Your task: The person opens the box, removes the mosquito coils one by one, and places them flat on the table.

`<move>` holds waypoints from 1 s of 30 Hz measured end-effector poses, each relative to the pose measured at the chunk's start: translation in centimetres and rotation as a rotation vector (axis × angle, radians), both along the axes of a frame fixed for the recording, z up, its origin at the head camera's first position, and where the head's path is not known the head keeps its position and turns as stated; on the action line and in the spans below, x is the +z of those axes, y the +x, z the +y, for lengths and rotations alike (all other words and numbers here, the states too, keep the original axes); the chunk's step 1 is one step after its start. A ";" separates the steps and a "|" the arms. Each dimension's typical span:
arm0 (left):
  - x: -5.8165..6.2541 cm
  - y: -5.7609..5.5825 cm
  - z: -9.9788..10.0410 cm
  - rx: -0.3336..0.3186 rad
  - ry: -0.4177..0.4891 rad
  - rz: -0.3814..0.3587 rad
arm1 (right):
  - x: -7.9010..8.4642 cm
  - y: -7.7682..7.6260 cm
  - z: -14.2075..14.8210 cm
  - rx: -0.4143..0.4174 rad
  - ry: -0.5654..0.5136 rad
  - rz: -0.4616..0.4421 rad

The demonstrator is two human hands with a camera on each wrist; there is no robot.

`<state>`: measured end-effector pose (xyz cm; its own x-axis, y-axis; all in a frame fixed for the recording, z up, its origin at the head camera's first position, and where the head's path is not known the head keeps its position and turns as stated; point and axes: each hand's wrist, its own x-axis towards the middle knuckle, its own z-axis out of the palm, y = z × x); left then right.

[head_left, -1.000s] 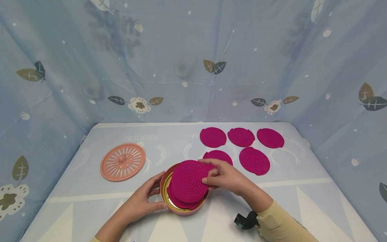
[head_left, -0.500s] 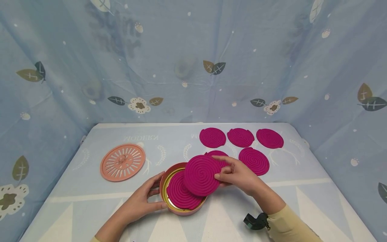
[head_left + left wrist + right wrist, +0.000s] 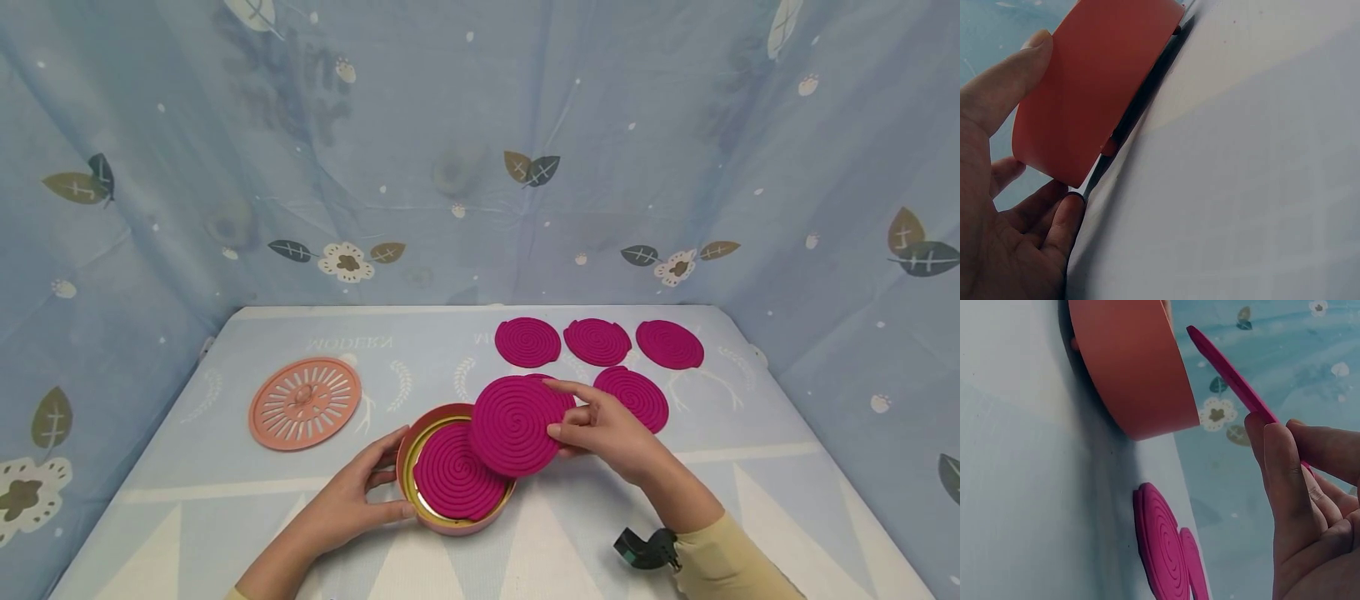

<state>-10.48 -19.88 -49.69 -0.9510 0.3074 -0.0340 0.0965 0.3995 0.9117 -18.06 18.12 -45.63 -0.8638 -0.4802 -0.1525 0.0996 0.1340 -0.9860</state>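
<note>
A magenta spiral mosquito coil [image 3: 513,429] is pinched at its right edge between the thumb and fingers of my right hand [image 3: 603,429]. It hangs tilted above the right rim of a round, salmon-coloured tin [image 3: 448,527], and the right wrist view has this coil [image 3: 1232,375] edge-on, apart from the tin wall. Inside the tin, on its yellowish base, lies another mosquito coil [image 3: 450,475], partly covered by the raised one. My left hand [image 3: 360,492] grips the tin's left side, thumb at the front and fingers behind; the left wrist view shows the tin's outer wall [image 3: 1091,81].
A slotted salmon lid [image 3: 305,404] lies on the left of the table. Several magenta coils lie flat at the back right, among them one coil [image 3: 527,342] and another coil [image 3: 630,398]. One more is mostly hidden behind my right hand. Patterned cloth [image 3: 465,225] walls the back.
My right hand has lifted the upper coil off the one in the tin and moved it right and slightly back, uncovering the lower coil. My left hand and the tin stay put.
</note>
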 end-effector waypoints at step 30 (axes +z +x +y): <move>0.0 0.0 0.0 0.006 0.001 -0.002 | -1.4 1.0 8.9 -0.262 -0.066 0.045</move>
<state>-10.46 -19.87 -49.65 -0.9528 0.3016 -0.0352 0.0926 0.3991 0.9122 -17.09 27.01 -46.99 -0.9651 -0.2469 -0.0867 0.0780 0.0450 -0.9959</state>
